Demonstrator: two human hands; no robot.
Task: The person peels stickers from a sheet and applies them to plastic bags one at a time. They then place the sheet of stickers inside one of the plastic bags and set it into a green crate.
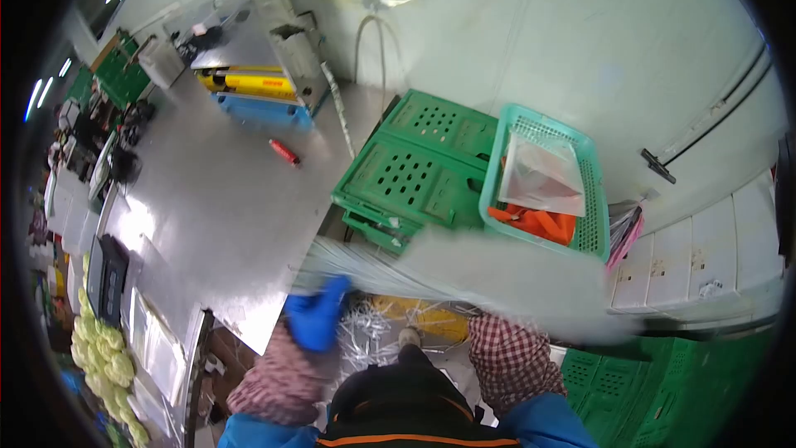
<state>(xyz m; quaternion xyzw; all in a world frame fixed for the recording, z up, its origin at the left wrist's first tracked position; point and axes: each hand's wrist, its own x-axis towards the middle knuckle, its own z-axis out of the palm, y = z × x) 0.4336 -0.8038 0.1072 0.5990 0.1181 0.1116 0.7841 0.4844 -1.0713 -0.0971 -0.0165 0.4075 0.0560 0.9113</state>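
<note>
A sheaf of clear plastic bags (506,278), smeared by motion, stretches across in front of me, above the floor and the near edge of the crates. My left hand (317,313), in a blue glove, is at the sheaf's left end; blur hides how its fingers are set. My right hand is hidden behind the sheaf, and only its checked sleeve cover (514,361) shows, running up to the raised bags. The bags appear to be held up from that side. Both forearms wear checked sleeve covers over blue sleeves.
Green folded crates (406,170) stand ahead, with a turquoise basket (593,191) holding an orange item and a plastic packet. To the left, a steel table (224,191) carries a red tool (284,152) and a machine (257,50). Plastic strips (362,332) lie below.
</note>
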